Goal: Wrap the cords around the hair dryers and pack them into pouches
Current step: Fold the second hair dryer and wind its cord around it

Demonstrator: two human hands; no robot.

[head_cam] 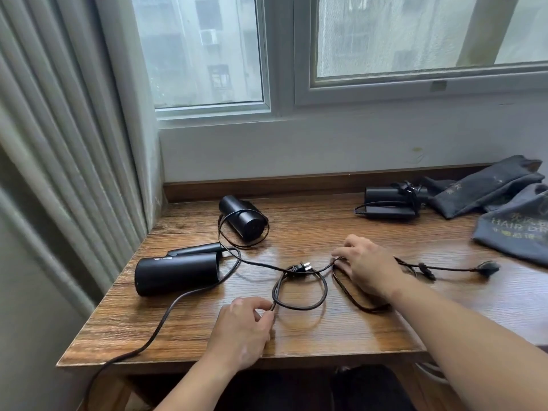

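Looks like the untangling stage — left hand (pixel 241 330) pinches the looped cord (pixel 299 292) at 6 o'clock, right hand (pixel 366 264) curls over more cord at 3. Dryers (pixel 178 272) sit at 9, pouches (pixel 516 215) at 2 — next, free the knot.

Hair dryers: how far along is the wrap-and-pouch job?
Done: only the far dryer by the grey pouches looks folded with its cord bundled on it; it is not pouched. In hand: left hand pinches a cord loop, right hand rests on another cord. Left: the near dryer and middle dryer have loose cords; all three need pouching.
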